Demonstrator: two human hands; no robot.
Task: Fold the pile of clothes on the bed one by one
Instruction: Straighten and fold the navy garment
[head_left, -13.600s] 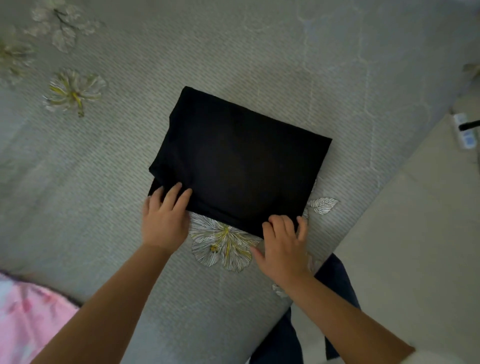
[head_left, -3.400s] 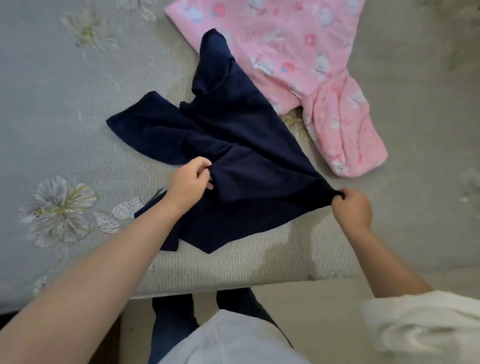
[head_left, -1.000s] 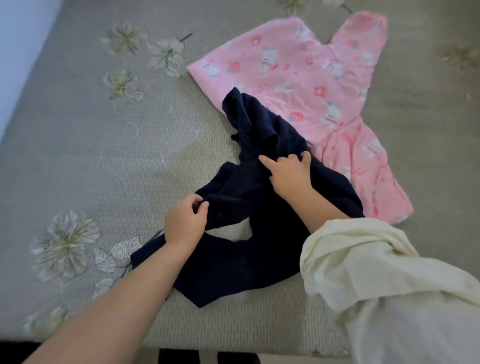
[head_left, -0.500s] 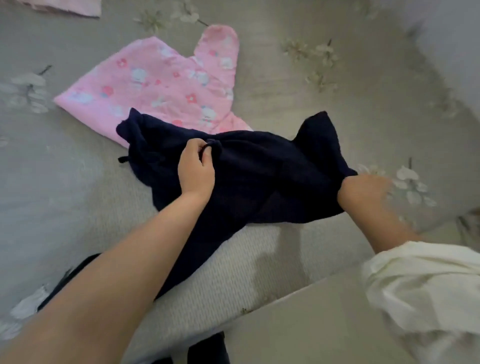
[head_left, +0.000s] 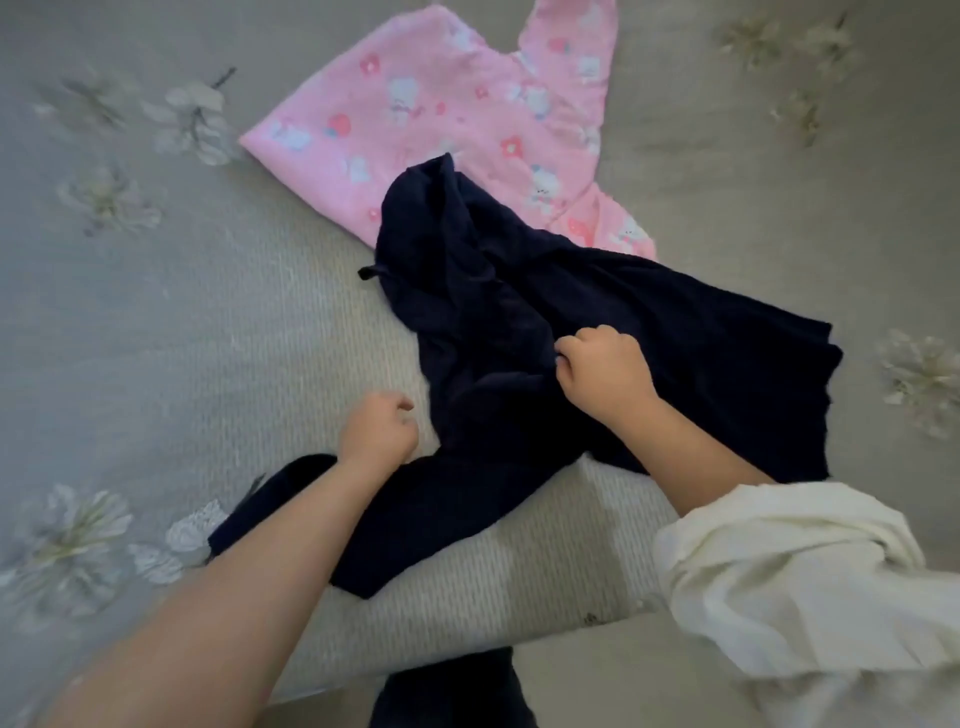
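Navy garment (head_left: 649, 332): lay crumpled on the bed (head_left: 208, 322) near its front edge, its top overlapping the pink garment (head_left: 441, 104). Right hand (head_left: 605, 371): fingers were clenched on a fold at the navy garment's middle. Left hand (head_left: 376, 431): fingers were curled at the garment's left edge; whether cloth was held could not be told.
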